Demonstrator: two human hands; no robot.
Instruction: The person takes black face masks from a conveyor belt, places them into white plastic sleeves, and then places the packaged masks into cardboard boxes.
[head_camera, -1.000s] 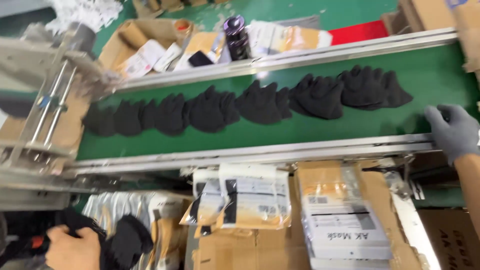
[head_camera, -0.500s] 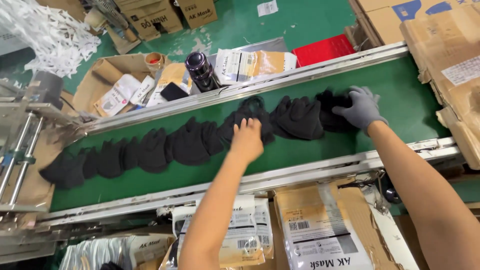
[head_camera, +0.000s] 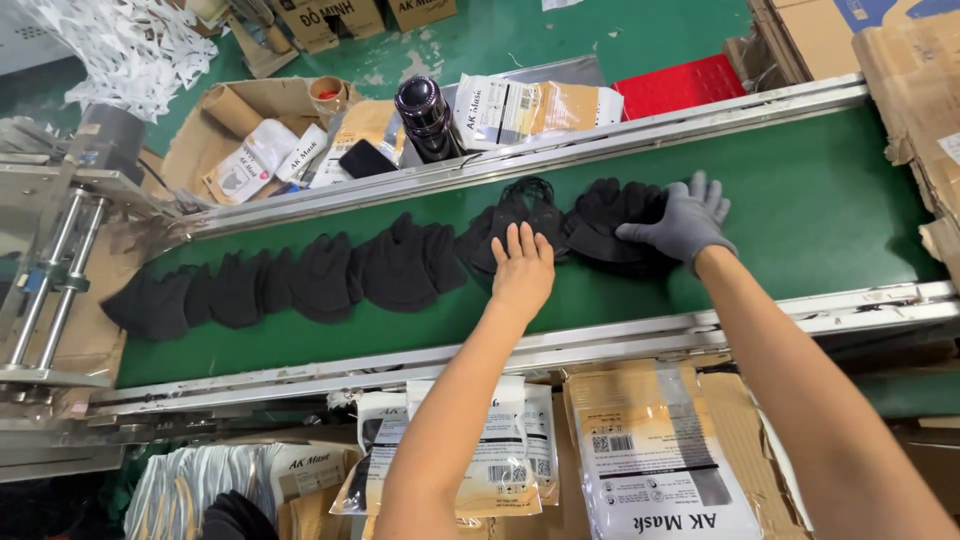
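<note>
A row of black face masks (head_camera: 390, 265) lies overlapped along a green conveyor belt (head_camera: 820, 205). My bare left hand (head_camera: 522, 268) rests flat, fingers spread, on a black mask (head_camera: 505, 222) near the middle of the belt. My right hand (head_camera: 680, 220), in a grey glove, presses on a bunched pile of black masks (head_camera: 610, 215) just to the right. Neither hand lifts anything off the belt.
Metal rails (head_camera: 600, 345) edge the belt. Brown and white mask pouches (head_camera: 650, 455) sit in boxes below the near rail. Beyond the far rail lie a dark bottle (head_camera: 425, 115), more pouches (head_camera: 525, 105), a red pack (head_camera: 690, 85) and cardboard boxes. A metal machine (head_camera: 50, 260) stands left.
My left arm came up from below the belt and reached onto the masks. My gloved right hand moved from the right edge leftward onto the mask pile. The view tilted.
</note>
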